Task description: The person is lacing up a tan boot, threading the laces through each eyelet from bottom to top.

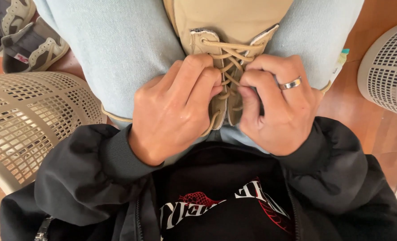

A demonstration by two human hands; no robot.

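A tan lace-up boot (225, 18) rests on my lap between my light blue trouser legs, its opening toward me. My left hand (176, 107) curls its fingers around the left side of the boot's top and pinches the tan laces (227, 56). My right hand (281, 102), with a silver ring on one finger, grips the laces and the right flap. Both hands meet over the lacing, and the lower lace ends are hidden under my fingers.
A beige plastic lattice basket (24, 120) stands at my left. A white lattice basket (388, 67) stands at the right on the wooden floor. A pair of grey and cream sneakers (20, 35) lies at the top left.
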